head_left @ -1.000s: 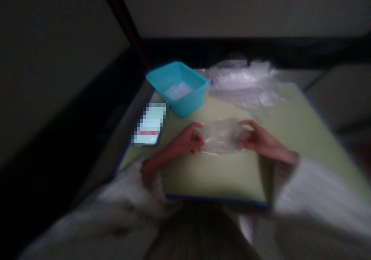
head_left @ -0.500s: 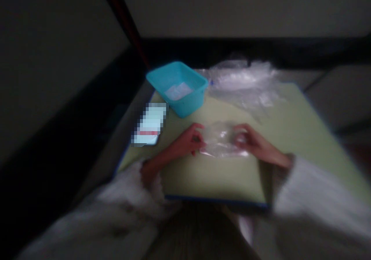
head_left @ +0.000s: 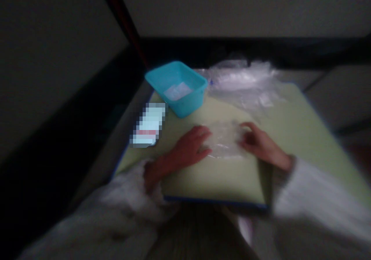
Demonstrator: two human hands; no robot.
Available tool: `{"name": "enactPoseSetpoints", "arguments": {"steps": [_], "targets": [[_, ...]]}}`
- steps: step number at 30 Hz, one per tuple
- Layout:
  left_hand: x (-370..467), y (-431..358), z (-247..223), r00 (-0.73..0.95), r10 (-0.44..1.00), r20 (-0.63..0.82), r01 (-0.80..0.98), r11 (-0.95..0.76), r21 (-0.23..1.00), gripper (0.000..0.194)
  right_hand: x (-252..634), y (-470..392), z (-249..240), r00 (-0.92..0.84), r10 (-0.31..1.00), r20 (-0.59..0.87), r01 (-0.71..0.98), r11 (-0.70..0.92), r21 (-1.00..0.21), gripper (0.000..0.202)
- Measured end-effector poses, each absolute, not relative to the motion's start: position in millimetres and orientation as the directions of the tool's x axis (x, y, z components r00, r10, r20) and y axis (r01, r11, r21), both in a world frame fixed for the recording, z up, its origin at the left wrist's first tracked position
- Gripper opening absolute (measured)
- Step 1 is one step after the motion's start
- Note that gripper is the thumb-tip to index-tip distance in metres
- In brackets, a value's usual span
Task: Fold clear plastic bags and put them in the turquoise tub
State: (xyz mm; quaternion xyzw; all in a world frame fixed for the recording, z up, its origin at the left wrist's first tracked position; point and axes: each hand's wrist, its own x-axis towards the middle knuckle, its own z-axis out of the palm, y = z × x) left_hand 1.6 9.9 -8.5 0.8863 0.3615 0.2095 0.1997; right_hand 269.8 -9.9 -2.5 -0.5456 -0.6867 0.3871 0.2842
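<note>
A clear plastic bag point(head_left: 224, 142) lies on the pale yellow-green table in front of me. My left hand point(head_left: 193, 146) rests at the bag's left edge, its thumb and fingers apart and flat. At the right edge is my right hand point(head_left: 259, 144), fingers curved, with the thumb and fingertips by the plastic. Blur hides whether those fingertips pinch the bag.
A turquoise basket point(head_left: 188, 104) holding whitish packets point(head_left: 178, 91) stands at the back left. Clear plastic bags point(head_left: 246, 78) are heaped at the back right. A lit phone point(head_left: 149, 124) lies at the left edge of the table point(head_left: 214, 178).
My left hand has opened and spread over the bag's left edge. The bag now looks flatter. My right hand has shifted slightly to the right.
</note>
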Motion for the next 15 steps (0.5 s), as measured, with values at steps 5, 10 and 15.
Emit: {"name": "enactPoseSetpoints", "arguments": {"steps": [5, 10, 15], "targets": [[1, 9, -19, 0.787, 0.601, 0.14, 0.503, -0.757, 0.418, 0.056, 272, -8, -3, -0.261, 0.965, -0.023, 0.589, 0.14, -0.796, 0.049], [-2, 13, -23, 0.814, 0.57, 0.111, 0.513, -0.796, 0.323, 0.065, 276, -7, -2, -0.298, 0.955, 0.0, 0.61, 0.19, -0.77, 0.045], [0, 14, -19, 0.848, 0.512, 0.138, 0.457, -0.838, 0.298, 0.067, 276, -7, 5, -0.24, 0.967, 0.08, 0.63, 0.218, -0.745, 0.034]]}}
